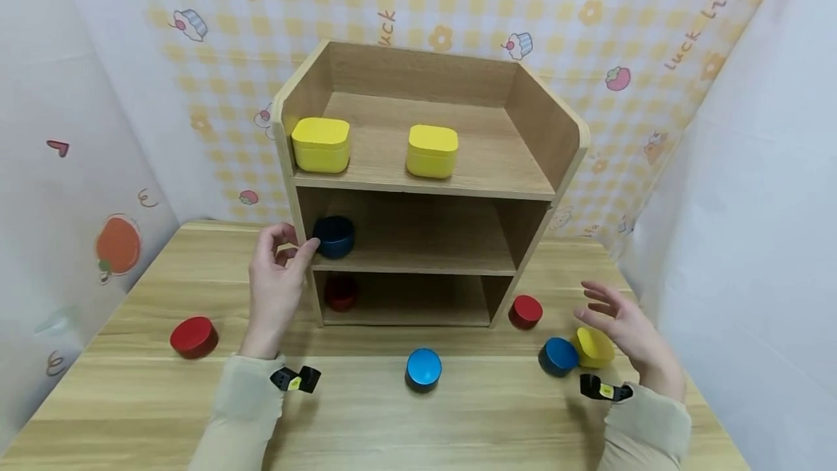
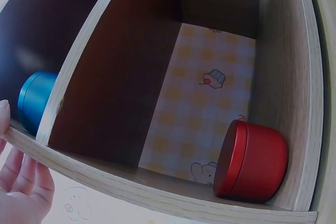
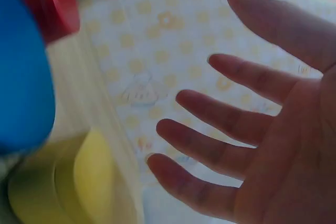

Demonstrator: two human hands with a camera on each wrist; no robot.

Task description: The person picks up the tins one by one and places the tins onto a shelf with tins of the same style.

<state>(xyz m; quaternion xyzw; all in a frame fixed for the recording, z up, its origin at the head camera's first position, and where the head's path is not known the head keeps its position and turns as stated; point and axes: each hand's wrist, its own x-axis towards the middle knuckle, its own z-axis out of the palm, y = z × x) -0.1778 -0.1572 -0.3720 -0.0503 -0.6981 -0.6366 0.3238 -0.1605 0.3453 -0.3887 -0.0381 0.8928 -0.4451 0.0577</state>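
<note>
My left hand (image 1: pixel 280 282) is at the left side panel of a wooden shelf unit (image 1: pixel 418 184). Its thumb tip is by the panel's front edge, close to a blue round tin (image 1: pixel 334 237) on the middle shelf; the other fingers are outside the panel, loosely bent. The left wrist view shows a small gap between the thumb and that blue tin (image 2: pixel 38 100). One level down stands a red tin (image 2: pixel 251 161). Over the table at the right, my right hand (image 1: pixel 624 325) hovers with spread fingers, holding nothing, near a yellow tin (image 1: pixel 593 347) and a blue tin (image 1: pixel 559 356).
Two yellow rounded boxes, one at the left (image 1: pixel 321 145) and one mid-shelf (image 1: pixel 432 151), stand on the top shelf. On the wooden table are a red tin (image 1: pixel 195 337) at left, a blue tin (image 1: pixel 423 369) in front and a red tin (image 1: pixel 526 312) right of the unit.
</note>
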